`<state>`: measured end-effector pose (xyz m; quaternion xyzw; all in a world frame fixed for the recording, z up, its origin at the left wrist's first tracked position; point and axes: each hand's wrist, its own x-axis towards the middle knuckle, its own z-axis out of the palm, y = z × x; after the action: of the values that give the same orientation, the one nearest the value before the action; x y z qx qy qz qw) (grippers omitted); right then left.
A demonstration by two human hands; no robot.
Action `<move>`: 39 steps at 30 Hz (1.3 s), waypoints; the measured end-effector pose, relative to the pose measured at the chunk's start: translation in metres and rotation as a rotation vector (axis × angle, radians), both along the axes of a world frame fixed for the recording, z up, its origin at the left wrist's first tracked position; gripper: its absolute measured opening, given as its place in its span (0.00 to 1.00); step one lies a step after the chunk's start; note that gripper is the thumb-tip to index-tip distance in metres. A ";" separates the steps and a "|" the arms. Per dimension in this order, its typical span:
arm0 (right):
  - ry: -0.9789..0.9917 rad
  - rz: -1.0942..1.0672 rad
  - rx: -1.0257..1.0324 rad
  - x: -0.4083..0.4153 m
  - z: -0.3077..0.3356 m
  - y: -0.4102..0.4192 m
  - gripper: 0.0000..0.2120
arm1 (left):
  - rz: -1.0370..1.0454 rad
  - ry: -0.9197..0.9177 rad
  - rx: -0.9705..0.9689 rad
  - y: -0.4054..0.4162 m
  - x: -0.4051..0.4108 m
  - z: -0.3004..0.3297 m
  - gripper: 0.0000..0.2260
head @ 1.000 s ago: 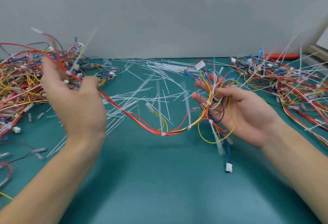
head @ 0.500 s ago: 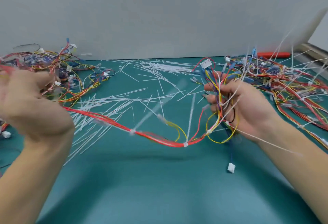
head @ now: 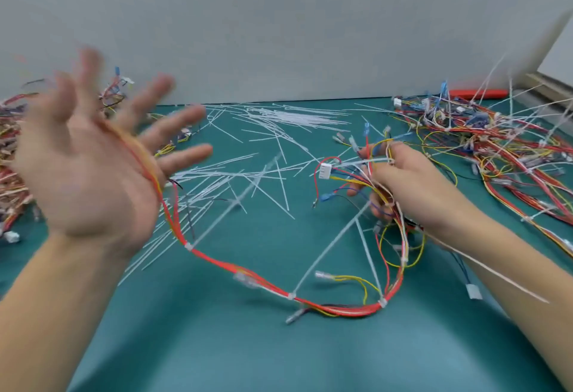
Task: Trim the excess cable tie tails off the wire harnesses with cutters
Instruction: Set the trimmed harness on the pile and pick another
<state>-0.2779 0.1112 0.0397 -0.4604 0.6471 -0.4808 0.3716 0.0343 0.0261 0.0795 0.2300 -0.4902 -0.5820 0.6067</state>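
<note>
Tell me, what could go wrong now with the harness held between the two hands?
The harness only lies across the open left hand, so it may slip off. The right hand grips a tangled end, where loops may snag. Long untrimmed tie tails stick out and could catch.

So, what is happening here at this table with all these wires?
A person is handling one wire harness over a green table. The right hand grips one bunched end; the left hand is open and blurred, with the red wires draped across its palm. Long uncut tie tails stick out of the harness. Cut-off tails litter the table, and harness piles lie on both sides. No cutters are in either hand.
</note>
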 end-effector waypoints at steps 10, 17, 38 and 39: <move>-0.041 0.160 0.019 -0.001 0.000 0.007 0.18 | 0.503 -1.190 -0.549 0.019 -0.031 -0.035 0.16; -0.052 0.238 -0.032 -0.006 0.004 0.010 0.19 | 0.659 -1.197 -0.804 0.024 -0.028 -0.029 0.12; -0.031 -0.097 -0.170 -0.010 -0.002 0.003 0.10 | -0.953 -1.567 -0.061 0.055 -0.028 -0.006 0.24; -0.161 -0.104 -0.162 -0.009 0.002 0.003 0.09 | -0.956 -1.600 -0.098 0.059 -0.032 -0.008 0.23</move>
<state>-0.2871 0.1147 0.0412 -0.4145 0.5973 -0.5856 0.3584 0.0025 0.0853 0.0715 0.3104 -0.8290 -0.4170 -0.2062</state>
